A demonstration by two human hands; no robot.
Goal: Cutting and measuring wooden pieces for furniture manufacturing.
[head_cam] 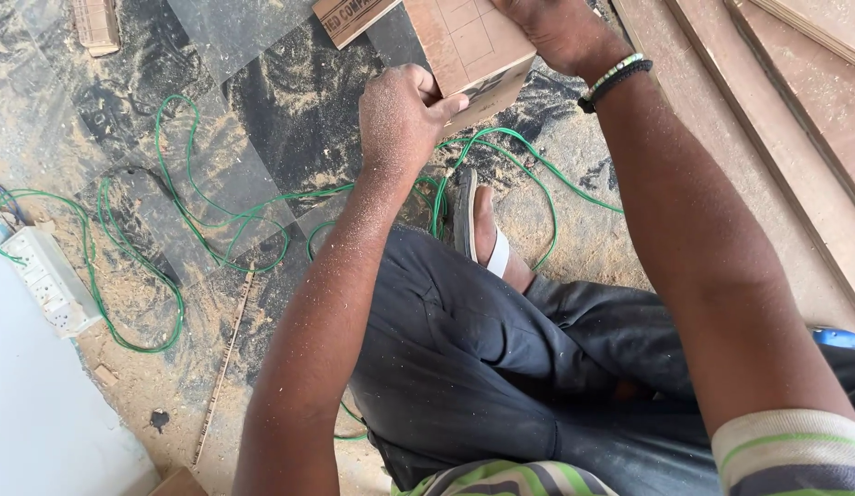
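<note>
Both hands: left (402, 115) & right (556, 32) grip plywood pc (469, 46)

2 hands (400, 115), 1 plywood pc (469, 46), 1 green cable (198, 220).

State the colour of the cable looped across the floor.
Green cable, clearest in the head view.

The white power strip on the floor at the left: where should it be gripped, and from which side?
Grip the white power strip across its narrow width at mid-length, coming from above. It lies flat on the dusty floor, long and slim; the green cable loops near its ends, so the middle is freest.
</note>
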